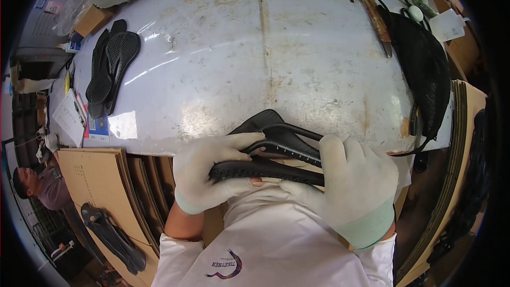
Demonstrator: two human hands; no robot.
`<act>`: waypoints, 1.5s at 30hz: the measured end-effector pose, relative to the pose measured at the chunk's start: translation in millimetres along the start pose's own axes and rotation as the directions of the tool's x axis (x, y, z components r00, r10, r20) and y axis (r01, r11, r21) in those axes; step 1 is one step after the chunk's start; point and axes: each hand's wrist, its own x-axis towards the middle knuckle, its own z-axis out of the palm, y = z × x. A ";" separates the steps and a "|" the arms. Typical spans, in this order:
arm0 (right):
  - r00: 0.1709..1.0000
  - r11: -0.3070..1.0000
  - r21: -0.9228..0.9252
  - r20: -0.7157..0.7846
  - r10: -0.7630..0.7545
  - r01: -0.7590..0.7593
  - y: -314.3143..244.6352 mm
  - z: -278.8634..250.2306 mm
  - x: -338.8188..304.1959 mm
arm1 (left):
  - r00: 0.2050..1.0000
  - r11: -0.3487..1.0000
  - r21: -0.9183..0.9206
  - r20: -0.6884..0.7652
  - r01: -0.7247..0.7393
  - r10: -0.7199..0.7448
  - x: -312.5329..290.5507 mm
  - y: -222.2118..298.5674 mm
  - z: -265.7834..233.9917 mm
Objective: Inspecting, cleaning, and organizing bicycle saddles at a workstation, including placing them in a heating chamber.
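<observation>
A black bicycle saddle (257, 170) is held close to my chest at the table's near edge, its underside with the rails (289, 143) facing up toward me. White marks run along one rail. My left hand (207, 172), in a white knit glove with a mint cuff, grips one end, and a bare fingertip shows. Wrapped round the other end is my right hand (358, 186), gloved the same way. A dark saddle part (260, 122) shows just beyond the rails; whether it belongs to the same saddle I cannot tell.
On the white table (212, 74), several black perforated saddle pieces (122, 50) lie at left, near papers (69, 117). A black bag (419, 69) and a worn wooden-looking strip (376, 21) are at right. Cardboard stacks (95, 175) flank me; one bears another saddle (114, 236). A person (50, 186) works far left.
</observation>
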 end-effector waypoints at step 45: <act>0.982 0.988 0.155 -0.185 0.039 -0.010 24.2 43.1 -24.1 | 0.990 0.948 -0.298 0.043 -0.114 0.133 6.2 -28.2 4.7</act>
